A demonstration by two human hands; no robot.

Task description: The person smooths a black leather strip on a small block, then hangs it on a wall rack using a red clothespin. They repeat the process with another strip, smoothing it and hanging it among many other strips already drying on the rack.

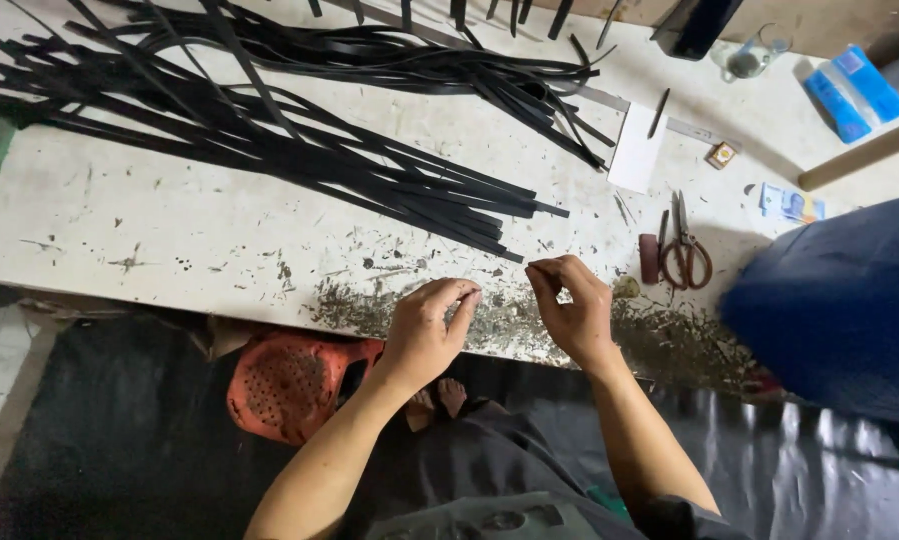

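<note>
Dark lap garment (489, 470): nearest camera, cut off at bottom edge. Left hand (424, 330): fingertips pinched together; item held, if any, too small to make out. Right hand (569, 305): same pinch, contents indiscernible. Both over worn table's (169, 230) near edge, above scattered trimmings (499, 320). Black strips (299, 140): heaped beyond hands, ends cropped. Scissors (684, 250): right of right hand. Red stool (294, 385): partly under table.

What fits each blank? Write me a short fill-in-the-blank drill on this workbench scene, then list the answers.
1. The long strips piled across the table are ____ in colour.
2. The scissors lie to the ____ of the right hand.
3. The perforated stool below the left hand is ____.

Missing words: black; right; red
</note>
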